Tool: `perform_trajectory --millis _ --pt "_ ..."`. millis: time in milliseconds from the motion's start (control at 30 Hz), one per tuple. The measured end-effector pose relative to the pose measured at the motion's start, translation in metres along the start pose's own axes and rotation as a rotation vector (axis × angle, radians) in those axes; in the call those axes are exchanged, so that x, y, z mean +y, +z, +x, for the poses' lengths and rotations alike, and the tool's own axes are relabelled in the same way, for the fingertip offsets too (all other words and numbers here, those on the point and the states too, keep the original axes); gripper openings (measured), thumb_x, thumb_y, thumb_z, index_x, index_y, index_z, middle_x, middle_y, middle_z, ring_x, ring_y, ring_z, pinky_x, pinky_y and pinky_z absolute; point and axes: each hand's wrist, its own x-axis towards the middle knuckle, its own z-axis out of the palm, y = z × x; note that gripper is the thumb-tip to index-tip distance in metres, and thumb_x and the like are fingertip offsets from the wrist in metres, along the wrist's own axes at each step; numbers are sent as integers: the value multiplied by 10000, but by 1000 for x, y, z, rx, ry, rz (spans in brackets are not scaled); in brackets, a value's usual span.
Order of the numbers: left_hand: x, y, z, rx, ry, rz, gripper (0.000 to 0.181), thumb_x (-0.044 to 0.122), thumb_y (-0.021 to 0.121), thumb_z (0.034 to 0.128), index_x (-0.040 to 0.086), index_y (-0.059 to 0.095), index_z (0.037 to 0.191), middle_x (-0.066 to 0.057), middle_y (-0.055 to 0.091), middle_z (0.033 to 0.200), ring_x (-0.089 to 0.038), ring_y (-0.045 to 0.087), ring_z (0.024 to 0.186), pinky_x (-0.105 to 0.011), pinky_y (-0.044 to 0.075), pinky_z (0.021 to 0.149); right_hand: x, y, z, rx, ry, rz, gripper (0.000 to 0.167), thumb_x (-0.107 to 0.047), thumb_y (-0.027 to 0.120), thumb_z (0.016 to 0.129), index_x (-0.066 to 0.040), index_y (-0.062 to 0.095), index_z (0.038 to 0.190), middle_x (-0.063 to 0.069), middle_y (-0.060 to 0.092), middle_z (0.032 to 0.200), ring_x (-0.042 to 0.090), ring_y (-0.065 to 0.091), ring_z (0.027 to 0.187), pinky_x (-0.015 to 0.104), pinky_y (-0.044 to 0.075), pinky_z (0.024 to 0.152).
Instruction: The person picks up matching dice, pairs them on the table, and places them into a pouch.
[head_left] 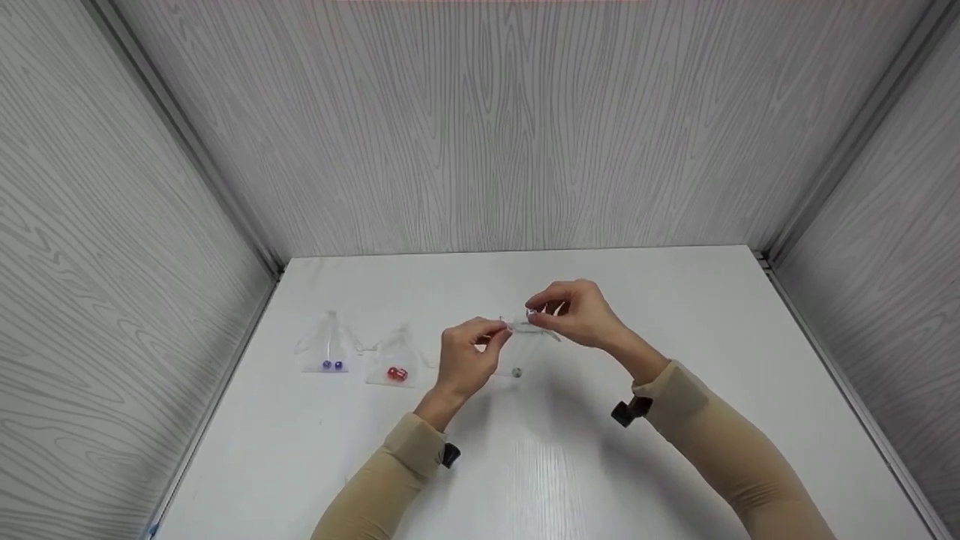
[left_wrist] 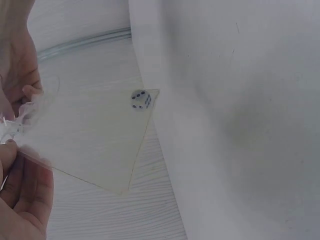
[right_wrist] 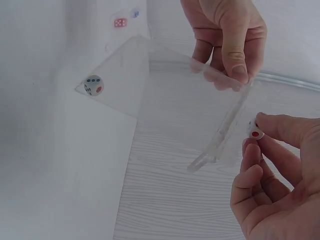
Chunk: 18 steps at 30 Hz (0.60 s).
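Observation:
My left hand (head_left: 466, 358) pinches the rim of a clear, soft drawstring pouch (right_wrist: 180, 105) and holds it up off the table. One white die (left_wrist: 140, 100) with dark and red pips lies in the pouch's lower corner. My right hand (head_left: 583, 315) pinches a second white die (right_wrist: 255, 131) between thumb and fingertips, just beside the pouch's gathered mouth. In the right wrist view that die is apart from the pouch, and a red pip faces the camera.
To the left on the white table (head_left: 525, 480) lie two more clear pouches: one pouch (head_left: 324, 352) with two blue dice (head_left: 332, 365), another pouch (head_left: 390, 358) with red dice (head_left: 397, 373). Grey wood-grain walls (head_left: 480, 127) enclose the table at the back and sides.

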Motion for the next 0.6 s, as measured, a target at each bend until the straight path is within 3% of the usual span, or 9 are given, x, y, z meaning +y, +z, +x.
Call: perform_trajectory --millis 133,267,400,500,600 --pt "0 1 1 21 20 7 58 48 826 1010 58 881 1023 -80 864 936 -193 816 816 -285 691 763 1 1 -1 -3 -28 38 146 -34 830 983 -54 884 1117 184 842 1003 106 662 788 173 546 685" --pt "1 1 -1 16 14 3 59 59 820 1019 54 878 1026 -77 862 943 -187 814 832 -279 690 779 7 -1 -7 55 -17 61 206 12 751 1006 -73 882 1141 194 845 1070 114 685 837 188 548 702" --pt "2 -1 -2 12 -5 1 66 79 816 1027 56 878 1032 -75 864 955 -196 817 843 -279 687 790 19 -3 -17 84 64 110 351 89 668 976 -58 852 1237 243 810 1231 141 710 907 197 568 743" --pt "3 -1 -2 29 -14 0 59 69 823 1018 55 880 1019 -73 865 946 -204 815 834 -283 684 779 29 -1 -24 34 142 145 397 79 678 965 -5 799 1334 283 773 1328 126 726 933 194 571 745" --pt "3 -2 -3 43 -17 -5 56 59 827 1011 45 881 1012 -76 865 941 -204 814 830 -286 683 770 37 4 -28 -25 201 184 353 -8 745 1001 23 782 1350 300 780 1316 83 746 925 186 570 721"
